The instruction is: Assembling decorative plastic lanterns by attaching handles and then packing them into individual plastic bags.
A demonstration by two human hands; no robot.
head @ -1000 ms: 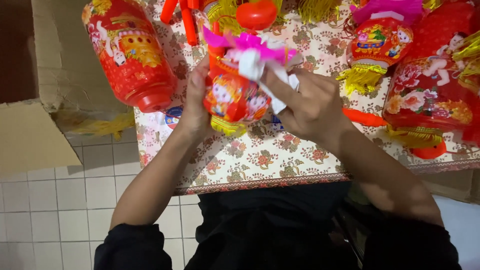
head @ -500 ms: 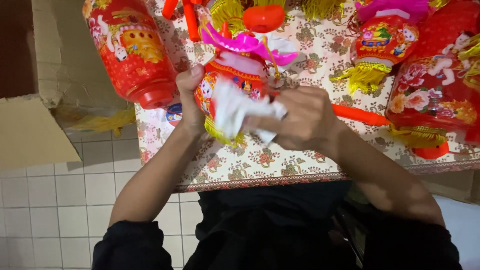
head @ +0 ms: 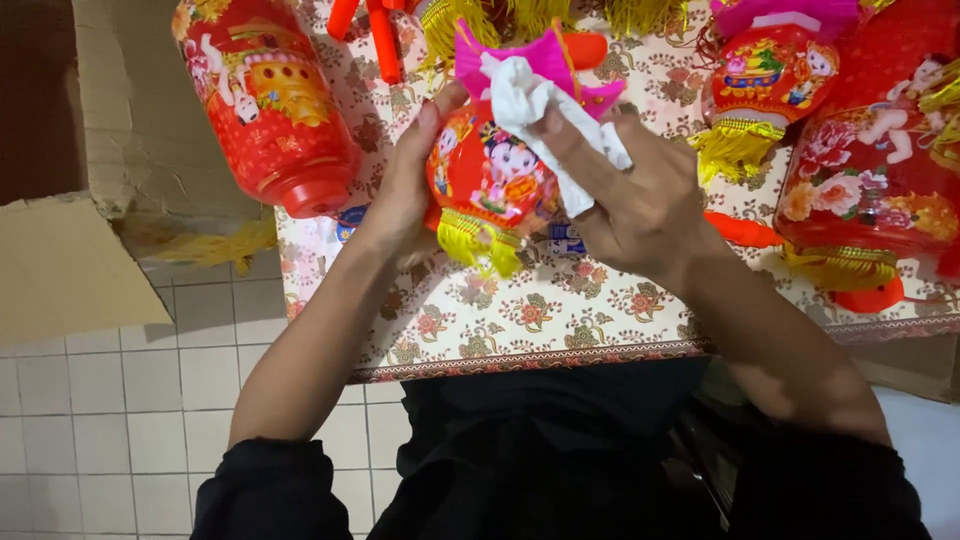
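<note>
A: Head view first. What does the small lantern point(head: 487, 175) look like?

B: It is a round red lantern with a cartoon picture of children on its side, a magenta scalloped cap at its 12 o'clock end and a yellow fringe at its 6 o'clock end. It is held just above the worktop point(head: 540, 315), near the middle of the picture and toward 12 o'clock.

A: And the left hand point(head: 405, 185)?

B: It sits at 9 o'clock of the lantern, fingers curled round the red body and the thumb up along the side. It is clamped on the lantern.

A: The right hand point(head: 625, 195)?

B: At 3 o'clock of the lantern. Its fingers are closed together over a crumpled white cloth point(head: 540, 120), pressing it against the lantern's upper part by the magenta cap.

A: What lies around them?

B: The worktop carries a floral patterned cover. At 10 o'clock a large red lantern point(head: 265, 100) lies on its side, partly over the worktop's edge. At 2 o'clock is another small lantern point(head: 768, 80) with a pink cap and yellow fringe, and at 3 o'clock a big red lantern point(head: 875, 195) printed with flowers. An orange stick point(head: 740, 230) lies just beside the right wrist. A cardboard box point(head: 90, 210) stands at 9 o'clock, over a white tiled floor point(head: 120, 400).
</note>
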